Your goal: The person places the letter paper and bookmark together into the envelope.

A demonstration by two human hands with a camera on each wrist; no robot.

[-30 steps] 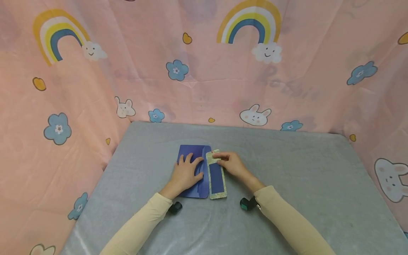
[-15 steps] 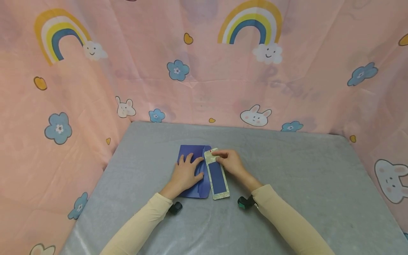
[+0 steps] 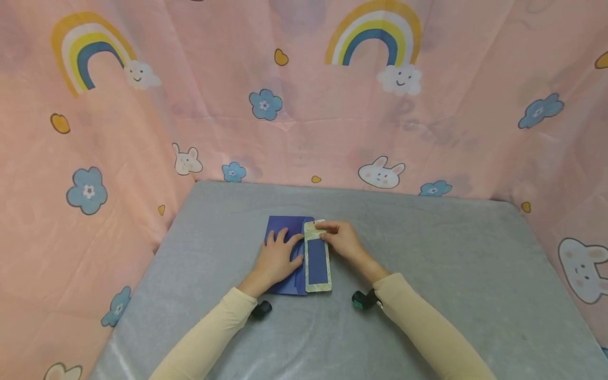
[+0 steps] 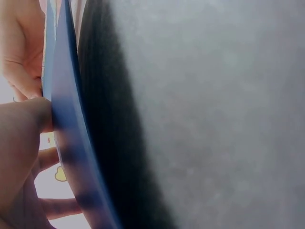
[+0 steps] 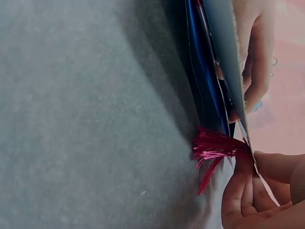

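A blue paper envelope (image 3: 287, 222) lies on the grey cloth in the head view, a folded flap along its right side. My left hand (image 3: 273, 264) rests on it with fingers spread, thumb and fingertips near the flap. My right hand (image 3: 345, 241) pinches the upper right edge of a long bookmark (image 3: 317, 266), cream-bordered with a dark blue panel. The bookmark overlaps the envelope's right edge, nearly parallel to it. In the right wrist view, thumb and fingers grip the bookmark's end, where a dark red tassel (image 5: 217, 147) hangs; the left fingertips show at the envelope behind.
Grey cloth (image 3: 451, 274) covers the table around both hands. A pink curtain (image 3: 304, 137) printed with rainbows, flowers and rabbits stands behind and at both sides. Small black wrist cameras (image 3: 364, 301) sit under the sleeves.
The bookmark in my right hand tilts, then straightens and shifts left, further over the envelope's right edge. My left hand and the envelope stay in place.
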